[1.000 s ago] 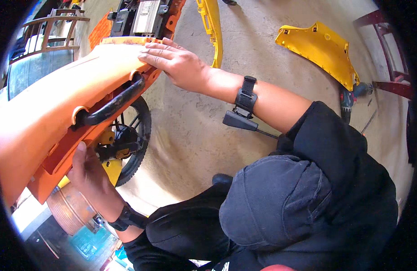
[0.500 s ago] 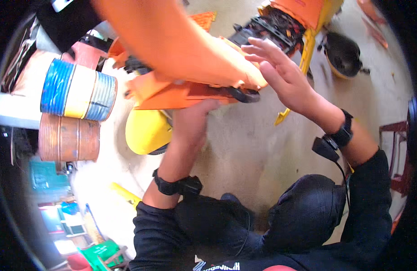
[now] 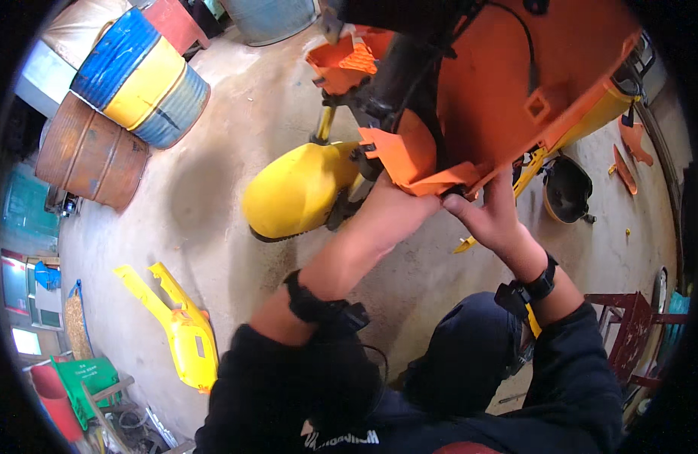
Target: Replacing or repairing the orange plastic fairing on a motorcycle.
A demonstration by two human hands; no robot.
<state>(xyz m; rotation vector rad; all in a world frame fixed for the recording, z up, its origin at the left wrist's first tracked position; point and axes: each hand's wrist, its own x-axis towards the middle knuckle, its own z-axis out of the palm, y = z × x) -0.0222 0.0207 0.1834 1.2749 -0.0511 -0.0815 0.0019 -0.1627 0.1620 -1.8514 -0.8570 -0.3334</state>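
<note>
A large orange scooter body panel (image 3: 489,91) fills the upper middle, its hollow inner side toward me. My left hand (image 3: 402,208) is under its folded lower edge; most of those fingers are hidden behind the plastic. At the panel's bottom corner, my right hand (image 3: 496,219) pinches the edge by a small black piece (image 3: 456,191), thumb and fingers closed. Left of my hands is a yellow front fender (image 3: 300,189) over a wheel. A dark steering column (image 3: 398,76) rises behind the panel's left side.
A yellow body panel (image 3: 194,348) lies on the floor at left. Behind it stand a blue-and-yellow drum (image 3: 141,79) and a rusty drum (image 3: 91,155). On the right are a black bowl-shaped part (image 3: 568,189), orange pieces (image 3: 635,142) and a maroon frame (image 3: 629,325).
The view has shifted, and the orange panel now shows its hollow inside. My right hand, spread and raised beside it before, has come down and closed on its lower corner.
</note>
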